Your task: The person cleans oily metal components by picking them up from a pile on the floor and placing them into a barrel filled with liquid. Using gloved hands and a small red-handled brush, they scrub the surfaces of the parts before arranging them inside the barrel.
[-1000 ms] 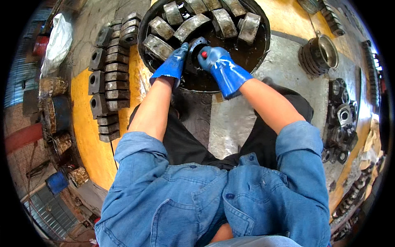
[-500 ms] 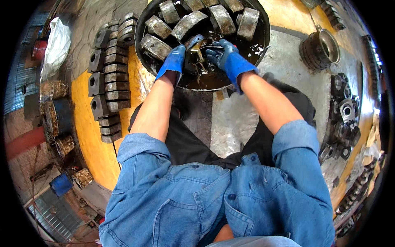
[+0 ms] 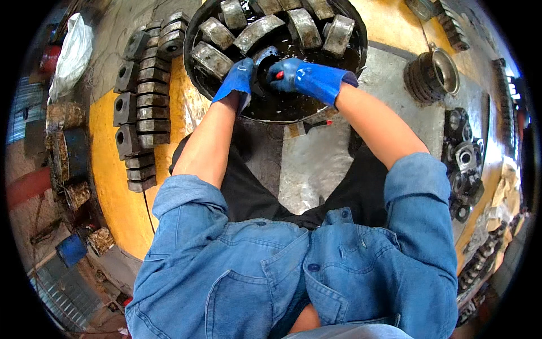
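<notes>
A round, dark basin point(image 3: 191, 76) of blackish liquid stands at the top in front of me. My left hand point(image 3: 241, 72), in a blue rubber glove, is closed at the side of a dark, wet, curved metal piece point(image 3: 264, 56) low in the basin. Over the liquid, my right hand point(image 3: 288, 74), gloved alike, is curled into a fist around a tool with a red end point(image 3: 279, 75); the rest of that tool is hidden. Several curved metal blocks point(image 3: 259, 32) lie along the basin's far and left sides.
A brush with a red-tipped handle point(image 3: 296, 130) lies on the floor by the basin's near rim. Rows of metal blocks point(image 3: 153, 104) stand at the left. A metal ring-shaped housing point(image 3: 432, 76) and several dark machined parts point(image 3: 464, 155) are at the right.
My right hand has turned from stretched fingers to a fist and moved left over the curved piece. Liquid was running off the piece before; now it sits lower.
</notes>
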The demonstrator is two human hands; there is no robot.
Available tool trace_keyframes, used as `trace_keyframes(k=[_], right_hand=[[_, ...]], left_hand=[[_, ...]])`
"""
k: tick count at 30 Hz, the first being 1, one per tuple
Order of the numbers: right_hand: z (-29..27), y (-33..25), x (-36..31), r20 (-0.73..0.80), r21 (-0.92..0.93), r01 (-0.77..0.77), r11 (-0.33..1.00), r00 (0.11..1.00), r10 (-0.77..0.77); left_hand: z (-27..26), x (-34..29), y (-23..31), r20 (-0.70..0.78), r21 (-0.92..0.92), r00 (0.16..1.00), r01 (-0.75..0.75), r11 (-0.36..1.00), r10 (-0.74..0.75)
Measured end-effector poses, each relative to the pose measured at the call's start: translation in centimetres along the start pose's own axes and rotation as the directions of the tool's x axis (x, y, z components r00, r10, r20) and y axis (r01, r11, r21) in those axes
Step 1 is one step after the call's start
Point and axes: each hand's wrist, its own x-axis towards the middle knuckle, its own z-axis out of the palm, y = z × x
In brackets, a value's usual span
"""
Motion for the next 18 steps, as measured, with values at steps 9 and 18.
trace_keyframes(k=[9,18], right_hand=[[-3.0,-11.7,-1.6,0.207,-0.750,0.258,0.610,0.966,-0.155],[1.6,-2.8,3.6,-0.537,-0.056,-0.395,0.917,0.786,0.305]], left_hand=[[-1.8,0.1,-2.2,0.004,-0.125,1.000,-0.017,0.992,0.018],[-2.5,0.0,-3.5,-0.187,-0.003,0.982,0.002,1.000,-0.003]])
